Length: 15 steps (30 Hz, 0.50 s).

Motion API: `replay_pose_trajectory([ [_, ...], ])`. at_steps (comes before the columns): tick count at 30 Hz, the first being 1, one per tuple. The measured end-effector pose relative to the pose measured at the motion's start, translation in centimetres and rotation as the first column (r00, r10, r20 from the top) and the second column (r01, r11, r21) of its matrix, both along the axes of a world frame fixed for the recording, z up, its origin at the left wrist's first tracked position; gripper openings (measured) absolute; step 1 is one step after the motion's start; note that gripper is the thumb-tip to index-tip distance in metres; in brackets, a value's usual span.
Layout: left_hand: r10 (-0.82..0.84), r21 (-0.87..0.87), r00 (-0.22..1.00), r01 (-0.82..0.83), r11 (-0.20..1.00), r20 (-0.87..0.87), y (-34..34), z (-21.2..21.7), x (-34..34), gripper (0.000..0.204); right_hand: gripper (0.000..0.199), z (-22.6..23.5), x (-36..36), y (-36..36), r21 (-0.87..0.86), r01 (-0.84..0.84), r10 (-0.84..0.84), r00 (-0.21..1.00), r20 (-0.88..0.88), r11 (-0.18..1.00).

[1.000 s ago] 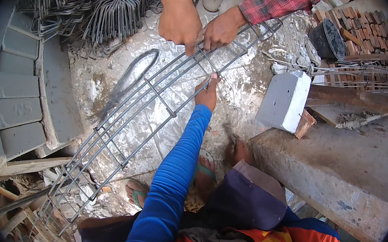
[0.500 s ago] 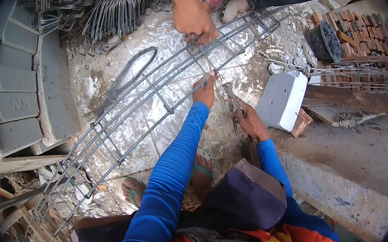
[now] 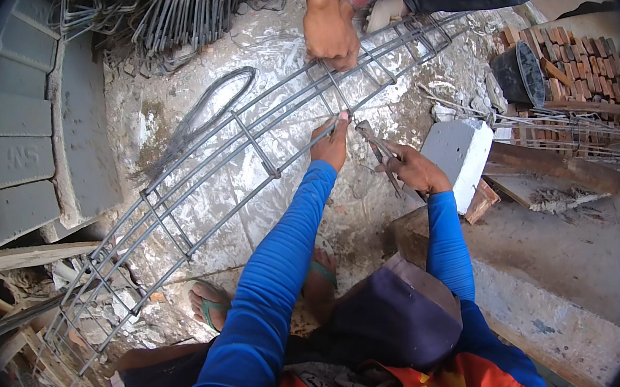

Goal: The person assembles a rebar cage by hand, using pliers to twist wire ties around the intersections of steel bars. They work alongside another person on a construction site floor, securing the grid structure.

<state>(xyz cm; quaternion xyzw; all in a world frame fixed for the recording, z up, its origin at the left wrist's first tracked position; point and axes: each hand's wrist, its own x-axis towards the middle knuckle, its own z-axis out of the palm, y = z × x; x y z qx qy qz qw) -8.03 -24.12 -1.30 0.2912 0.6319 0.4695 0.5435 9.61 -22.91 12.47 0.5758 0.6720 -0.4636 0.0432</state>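
Rebar cage (image 3: 244,155) lay on the ground with its long axis running away up-right from my left hand (image 3: 333,143), which pinched a bar, while my right hand (image 3: 416,170), just right of it, gripped pliers (image 3: 382,156) pointed at that spot.

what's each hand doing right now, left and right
Left hand: closed, gripping a bar of the rebar cage.
Right hand: closed around a metal tying tool.

Daylit concrete ground (image 3: 185,101) — grey blocks (image 3: 14,151) left, stacked bricks (image 3: 579,71) right
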Motion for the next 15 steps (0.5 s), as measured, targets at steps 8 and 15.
replay_pose_trajectory([
  [8, 0.067, 0.013, 0.994, -0.069, 0.998, 0.083, -0.2, 0.0, 0.4, 0.058, 0.052, -1.9, 0.4, 0.1, -0.174, 0.125, -0.131, 0.991, -0.027, 0.977],
  [15, 0.021, 0.005, 0.998, -0.021, 1.0, 0.064, -0.2, 0.8, -0.2, 0.056, 0.05, -2.1, 0.5, 0.8, -0.032, -0.068, 0.071, 0.995, 0.076, 0.997],
])
